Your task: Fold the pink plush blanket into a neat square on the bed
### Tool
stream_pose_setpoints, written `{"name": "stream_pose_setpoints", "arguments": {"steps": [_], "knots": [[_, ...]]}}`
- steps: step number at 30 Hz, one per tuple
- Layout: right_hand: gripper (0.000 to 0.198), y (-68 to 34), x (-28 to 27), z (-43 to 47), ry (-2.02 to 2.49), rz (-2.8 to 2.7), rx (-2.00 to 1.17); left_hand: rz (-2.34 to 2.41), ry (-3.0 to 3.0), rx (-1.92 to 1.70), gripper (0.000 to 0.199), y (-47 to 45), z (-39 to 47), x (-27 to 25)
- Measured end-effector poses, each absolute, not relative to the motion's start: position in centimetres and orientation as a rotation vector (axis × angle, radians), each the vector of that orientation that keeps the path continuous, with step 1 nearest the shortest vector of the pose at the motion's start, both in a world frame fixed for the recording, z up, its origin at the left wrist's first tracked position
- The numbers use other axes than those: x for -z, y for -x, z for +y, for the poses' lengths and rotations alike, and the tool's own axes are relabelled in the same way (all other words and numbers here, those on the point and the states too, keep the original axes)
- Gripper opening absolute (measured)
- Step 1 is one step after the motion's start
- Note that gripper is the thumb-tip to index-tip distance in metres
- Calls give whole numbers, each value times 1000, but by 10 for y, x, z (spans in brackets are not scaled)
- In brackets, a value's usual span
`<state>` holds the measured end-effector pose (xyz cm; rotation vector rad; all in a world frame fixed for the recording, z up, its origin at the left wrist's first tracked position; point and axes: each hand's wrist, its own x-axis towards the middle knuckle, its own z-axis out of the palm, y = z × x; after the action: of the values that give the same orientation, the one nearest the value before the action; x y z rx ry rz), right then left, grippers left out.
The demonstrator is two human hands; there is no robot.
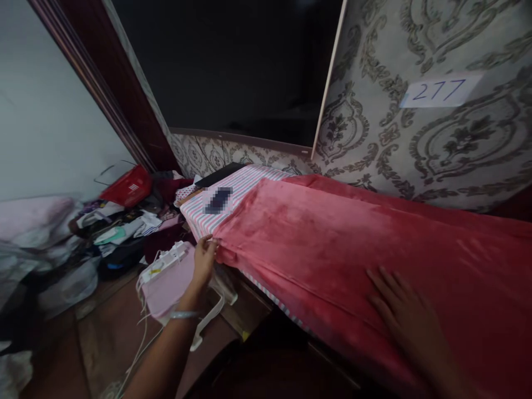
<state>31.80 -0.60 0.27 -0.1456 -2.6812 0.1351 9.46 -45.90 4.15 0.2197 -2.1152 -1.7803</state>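
Note:
A red plush cloth (pixel 307 238) lies spread along a long, narrow surface. At its near left corner, my left hand (pixel 204 256) is closed, the fingers pinching the cloth's edge. My right hand (pixel 401 310) rests flat on the cloth further right, fingers stretched out. Under the red cloth is a striped cloth (pixel 249 177) in pink, white and grey, which shows at the left end and along the front edge. On the striped part sits a dark item (pixel 218 200) blurred by pixelation.
A dark TV screen (pixel 245 66) hangs on the patterned wall, where a paper marked 277 (pixel 443 91) is fixed. Left are piled clothes (pixel 124 227) and a red basket (pixel 128 185). A white power strip (pixel 166 259) lies on a pink item below my left hand, its cords trailing.

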Motion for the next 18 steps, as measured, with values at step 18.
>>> {"name": "stream_pose_setpoints", "arguments": {"steps": [18], "knots": [[51, -322, -20, -63, 10, -2717, -181, -2034, -227, 2039, 34, -60, -450, -84]]}}
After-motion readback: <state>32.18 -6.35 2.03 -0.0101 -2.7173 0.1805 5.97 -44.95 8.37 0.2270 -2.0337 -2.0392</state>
